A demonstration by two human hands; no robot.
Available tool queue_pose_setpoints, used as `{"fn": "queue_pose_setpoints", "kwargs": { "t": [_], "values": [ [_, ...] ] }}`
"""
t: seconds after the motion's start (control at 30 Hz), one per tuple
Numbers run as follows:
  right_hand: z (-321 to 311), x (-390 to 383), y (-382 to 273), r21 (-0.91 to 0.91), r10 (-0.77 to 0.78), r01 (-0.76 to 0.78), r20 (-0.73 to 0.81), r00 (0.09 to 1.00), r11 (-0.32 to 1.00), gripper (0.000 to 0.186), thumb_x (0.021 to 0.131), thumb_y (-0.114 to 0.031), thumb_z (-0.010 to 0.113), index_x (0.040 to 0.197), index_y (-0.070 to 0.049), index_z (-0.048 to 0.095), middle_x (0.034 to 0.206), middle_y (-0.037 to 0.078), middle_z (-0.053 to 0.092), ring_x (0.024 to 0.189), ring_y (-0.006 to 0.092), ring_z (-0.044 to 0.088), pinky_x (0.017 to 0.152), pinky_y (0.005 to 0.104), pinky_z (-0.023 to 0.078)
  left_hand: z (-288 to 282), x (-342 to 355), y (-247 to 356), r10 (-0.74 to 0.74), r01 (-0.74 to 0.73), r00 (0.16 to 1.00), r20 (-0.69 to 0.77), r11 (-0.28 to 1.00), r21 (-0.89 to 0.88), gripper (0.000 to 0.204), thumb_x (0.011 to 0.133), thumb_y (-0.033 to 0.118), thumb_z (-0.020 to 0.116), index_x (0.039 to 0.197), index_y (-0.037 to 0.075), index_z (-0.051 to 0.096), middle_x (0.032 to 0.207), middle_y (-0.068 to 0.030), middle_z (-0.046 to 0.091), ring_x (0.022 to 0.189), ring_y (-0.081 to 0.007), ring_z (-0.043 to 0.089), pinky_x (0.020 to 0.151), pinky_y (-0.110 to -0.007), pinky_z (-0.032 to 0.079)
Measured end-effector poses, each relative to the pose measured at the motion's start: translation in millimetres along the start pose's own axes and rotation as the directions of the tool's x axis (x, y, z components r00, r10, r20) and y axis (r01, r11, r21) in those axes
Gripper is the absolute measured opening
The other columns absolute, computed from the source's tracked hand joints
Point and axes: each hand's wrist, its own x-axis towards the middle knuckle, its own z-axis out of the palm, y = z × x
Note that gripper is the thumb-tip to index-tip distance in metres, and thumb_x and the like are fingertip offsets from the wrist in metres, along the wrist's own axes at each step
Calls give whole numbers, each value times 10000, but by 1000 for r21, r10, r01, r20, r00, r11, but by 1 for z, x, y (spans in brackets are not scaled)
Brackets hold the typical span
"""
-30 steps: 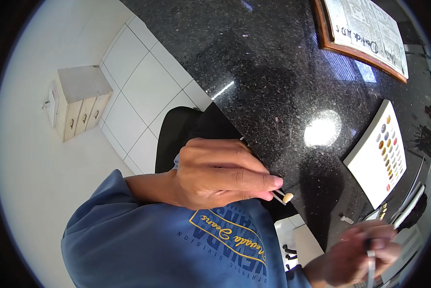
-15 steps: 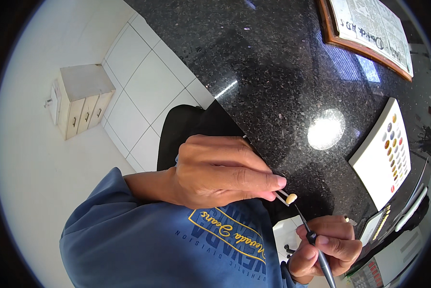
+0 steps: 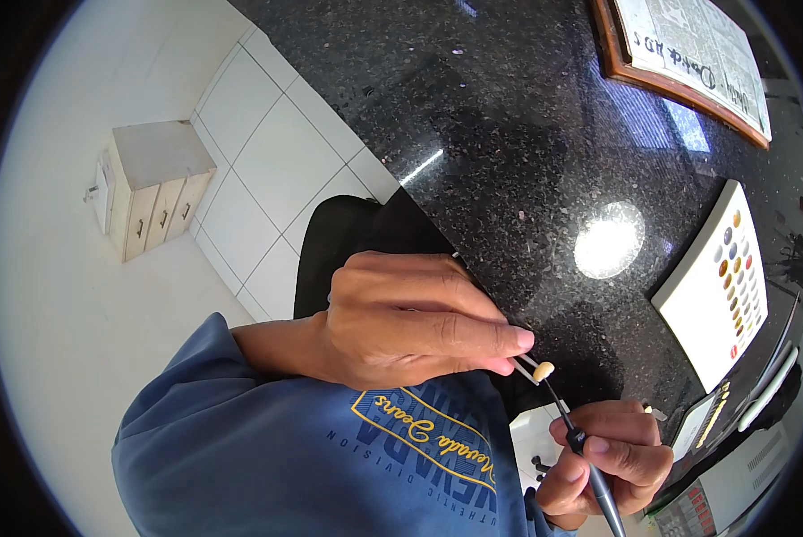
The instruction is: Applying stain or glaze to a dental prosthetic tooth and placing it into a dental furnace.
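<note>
My left hand (image 3: 419, 313) is closed on slim metal tweezers (image 3: 526, 365), whose tips reach out past the thumb and fingertips. A small ivory-yellow piece, shaped like a tooth crown (image 3: 543, 370), sits at the tweezer tips. From the lower right, my right hand (image 3: 614, 458) pinches a dark-handled fine brush (image 3: 598, 483) much like a pen. The brush's thin pointed tip meets the lower side of the crown, or comes very near it; its exact contact is too small to tell. Both hands are held at the edge of the dark counter.
On the speckled black counter (image 3: 500, 134), a white card with rows of coloured ovals (image 3: 688, 313) lies at right. A wood-framed board with papers (image 3: 696, 63) stands far right. Left are a tiled floor (image 3: 285, 161), a drawer cabinet (image 3: 161, 188) and a black chair (image 3: 330, 237).
The brush and my right hand have shifted very slightly left. My left hand, the tweezers and the crown stay nearly where they were.
</note>
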Motion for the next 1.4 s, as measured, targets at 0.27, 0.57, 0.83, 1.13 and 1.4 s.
{"fn": "queue_pose_setpoints", "kwargs": {
  "t": [0.27,0.57,0.83,1.13,1.4],
  "values": [
    [1,1,1,3,15,-15,-16,1000,1000,281,848,-294,668,864,-115,452,642,48,553,523,124,563,490,205,386,-2,1,1,-10,10,1000,25,1000,12,343,599,48,825,921,46,705,758,-56,680,549,-122,615,454,-205,460],
    [0,0,3,3,-6,6,-16,1000,1000,288,847,-301,666,875,-112,450,641,48,541,516,120,552,481,205,383,-2,2,1,-4,3,1000,28,1000,19,365,596,51,831,937,54,703,773,-46,677,559,-121,619,464,-205,467],
    [-1,2,4,35,-31,31,7,999,999,284,850,-291,661,879,-105,449,643,50,537,506,123,549,480,205,393,-3,3,1,-4,3,999,35,1000,28,369,593,58,835,938,55,703,773,-42,675,559,-122,617,461,-203,459],
    [0,3,2,6,4,-3,-53,999,1000,325,846,-330,664,853,-101,434,609,30,503,498,111,545,461,205,373,-2,2,-2,7,-7,999,34,1000,18,327,606,88,832,907,88,705,767,-24,678,529,-100,609,448,-194,454],
    [-5,7,0,-29,-28,29,56,998,999,285,856,-276,648,877,-98,426,635,35,506,495,104,547,465,199,373,-4,3,-3,10,-12,1000,29,999,48,290,631,132,821,899,129,711,762,17,676,508,-58,583,427,-176,408]
  ]
}}
